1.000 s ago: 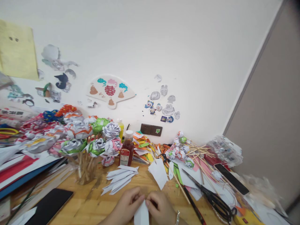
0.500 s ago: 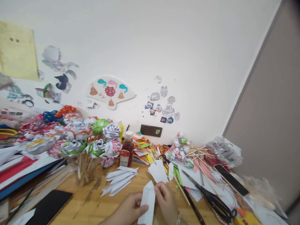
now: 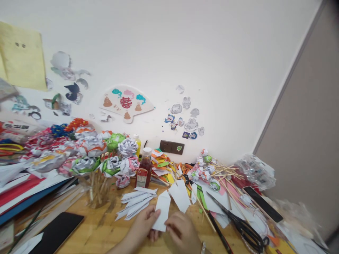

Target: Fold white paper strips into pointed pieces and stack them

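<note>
My left hand (image 3: 148, 220) grips a white paper strip (image 3: 162, 208) by its left side, thumb on top. The strip has a pointed top end. My right hand (image 3: 181, 229) is at the strip's lower right edge, its fingers curled and slightly blurred; whether they pinch the paper is unclear. Just beyond lie more white paper pieces (image 3: 180, 194) with pointed ends. To the left sits a fanned pile of folded white paper strips (image 3: 136, 201) on the wooden table (image 3: 102, 231).
Paper flowers (image 3: 91, 146) on sticks crowd the left. A bottle of red liquid (image 3: 144, 168) stands behind the folded pile. Black scissors (image 3: 241, 225) and a phone (image 3: 262, 204) lie at right; a dark flat slab (image 3: 57, 233) is front left. Small paper flowers (image 3: 205, 173) rest at back right.
The paper strip has moved up and away from me, a little to the left. My right hand has slid from its upper tip down to its lower right edge.
</note>
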Demonstrator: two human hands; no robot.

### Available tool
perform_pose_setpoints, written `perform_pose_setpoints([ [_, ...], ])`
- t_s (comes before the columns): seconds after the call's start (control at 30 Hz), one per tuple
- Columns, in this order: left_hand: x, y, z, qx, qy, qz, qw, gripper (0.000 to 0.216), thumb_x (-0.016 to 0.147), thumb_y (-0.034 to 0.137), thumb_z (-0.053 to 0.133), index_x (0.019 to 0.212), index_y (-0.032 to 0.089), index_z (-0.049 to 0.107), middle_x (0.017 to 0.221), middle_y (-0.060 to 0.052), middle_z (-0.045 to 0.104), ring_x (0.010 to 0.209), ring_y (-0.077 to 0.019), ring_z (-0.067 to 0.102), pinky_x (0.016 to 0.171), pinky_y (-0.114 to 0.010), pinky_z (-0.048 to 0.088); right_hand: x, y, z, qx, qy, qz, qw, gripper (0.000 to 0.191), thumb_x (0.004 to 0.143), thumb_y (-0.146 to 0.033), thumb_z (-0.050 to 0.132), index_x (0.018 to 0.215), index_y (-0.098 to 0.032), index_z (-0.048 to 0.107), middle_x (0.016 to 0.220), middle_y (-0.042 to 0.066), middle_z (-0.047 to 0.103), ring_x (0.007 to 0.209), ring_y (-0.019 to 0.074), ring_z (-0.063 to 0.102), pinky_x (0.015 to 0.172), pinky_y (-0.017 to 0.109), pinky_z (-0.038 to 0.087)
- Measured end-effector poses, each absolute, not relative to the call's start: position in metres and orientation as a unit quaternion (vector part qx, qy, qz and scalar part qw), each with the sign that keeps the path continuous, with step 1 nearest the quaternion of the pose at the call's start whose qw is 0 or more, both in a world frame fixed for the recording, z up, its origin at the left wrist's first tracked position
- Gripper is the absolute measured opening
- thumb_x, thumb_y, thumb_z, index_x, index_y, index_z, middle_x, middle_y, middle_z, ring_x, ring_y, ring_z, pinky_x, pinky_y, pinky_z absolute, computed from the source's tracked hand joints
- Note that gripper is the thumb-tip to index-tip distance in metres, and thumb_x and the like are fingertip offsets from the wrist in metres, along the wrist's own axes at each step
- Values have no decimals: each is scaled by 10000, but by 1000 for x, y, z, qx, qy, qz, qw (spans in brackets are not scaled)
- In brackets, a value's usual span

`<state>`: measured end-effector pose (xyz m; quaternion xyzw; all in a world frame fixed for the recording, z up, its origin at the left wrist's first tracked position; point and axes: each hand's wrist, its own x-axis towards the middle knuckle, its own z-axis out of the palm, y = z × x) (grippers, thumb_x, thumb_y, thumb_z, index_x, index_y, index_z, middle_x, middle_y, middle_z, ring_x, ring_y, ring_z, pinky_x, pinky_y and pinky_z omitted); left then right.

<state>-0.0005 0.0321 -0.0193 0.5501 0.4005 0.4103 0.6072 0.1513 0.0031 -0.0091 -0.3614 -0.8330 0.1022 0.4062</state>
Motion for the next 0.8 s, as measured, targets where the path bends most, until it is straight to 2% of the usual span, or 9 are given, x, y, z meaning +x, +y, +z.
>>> perform_pose_setpoints([
  [0.13,-1,32,-16,543,401,406,616,417,609,583,459,618,167,425,324,62,486,260,-74,415,282,-156,255,154,7,-9,-364,-848,78,377,136,762,-161,449,787,-200,577,706,36,571,676,149,504,611,244,378],
  [0.33,-2,29,-11,536,403,402,623,414,618,586,446,618,173,419,351,60,490,280,-82,427,293,-169,268,154,7,-7,-351,-875,-19,333,194,790,-188,415,752,-216,603,674,38,574,640,149,486,562,246,343],
  [0.47,-3,29,-11,551,386,374,639,426,616,600,439,636,175,434,353,58,490,290,-92,441,304,-178,283,153,6,-8,-360,-859,54,361,146,787,-194,435,757,-201,577,701,30,563,677,145,489,604,246,350],
  [0.63,-2,28,-11,542,380,369,652,435,579,592,492,684,171,458,467,34,568,400,-127,528,402,-221,383,152,8,-10,-425,-806,143,385,26,712,-170,554,697,-191,560,676,3,546,669,141,488,598,236,350],
  [0.8,-1,26,-8,537,379,360,662,415,594,556,508,704,156,489,567,15,598,486,-142,561,464,-241,414,152,9,-10,-424,-789,196,398,114,738,-114,511,687,-187,583,710,4,518,693,131,490,623,229,363],
])
